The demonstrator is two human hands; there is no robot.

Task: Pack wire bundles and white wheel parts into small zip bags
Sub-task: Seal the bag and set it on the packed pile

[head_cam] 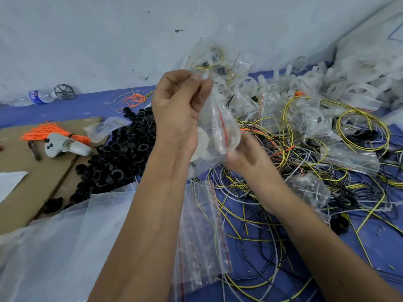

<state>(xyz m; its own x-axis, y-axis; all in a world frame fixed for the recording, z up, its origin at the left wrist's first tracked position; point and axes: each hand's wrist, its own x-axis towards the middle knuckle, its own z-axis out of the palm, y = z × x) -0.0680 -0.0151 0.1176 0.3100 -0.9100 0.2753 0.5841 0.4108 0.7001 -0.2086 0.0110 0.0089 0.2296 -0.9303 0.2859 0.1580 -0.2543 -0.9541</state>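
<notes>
Nearest, low in view: spare zip bags (202,234) stacked flat on the blue surface (257,251), beside a big clear plastic sheet (54,247). Above them, held up off the surface: one small zip bag (220,125), red seal line visible, with something pale and round inside, likely a white wheel part, though too blurred to be sure.

Step in hand, by the look of it: filling or closing this bag. Left hand (178,110) raised, fingers curled, pinching the bag's top edge between thumb and fingertips. Right hand (246,155) lower, gripping the bag's bottom corner, thumb forward, forearm stretched over the loose wires (250,214).

Next move probably calls for either dropping in a wire bundle or pressing the seal shut along its length; hard to tell whether wires are already inside. Supply close by: yellow and black wires all around the right arm, white wheel parts (349,88) heaped at the far right, packed bags (220,62) piled behind.

Left of the arms, apart: black rings (122,149), cardboard (32,171), orange ties (54,132).
</notes>
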